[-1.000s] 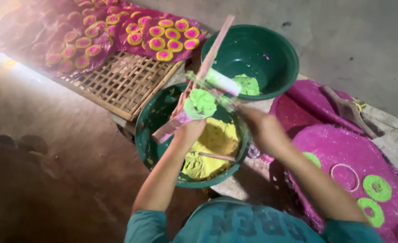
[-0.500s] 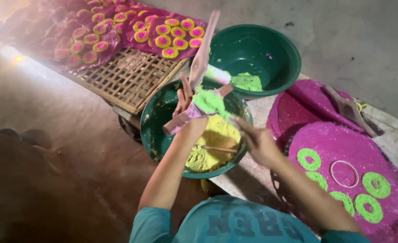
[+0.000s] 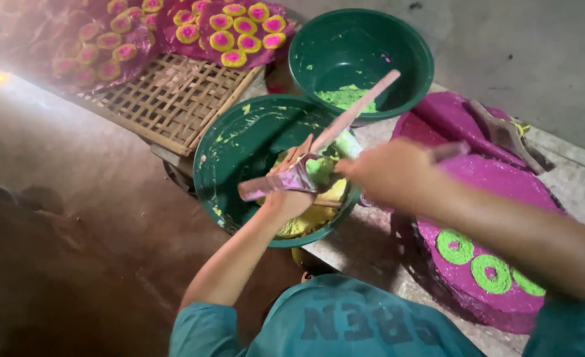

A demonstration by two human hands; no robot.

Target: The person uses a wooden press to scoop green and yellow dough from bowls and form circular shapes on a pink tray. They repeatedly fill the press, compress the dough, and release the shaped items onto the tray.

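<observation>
1. The left hand is closed around a flat pink-stained wooden paddle carrying a lump of green dough, held over the near green plastic basin.
2. The right hand is blurred, its fingers curled beside the dough near a long pink stick; whether it grips anything cannot be told.
3. Yellow dough lies in that basin's near side.
4. A second green basin beyond holds more green paste.
5. A pink-covered round tray at the right bears green dough rings.
6. A woven bamboo rack lies at the left.
</observation>
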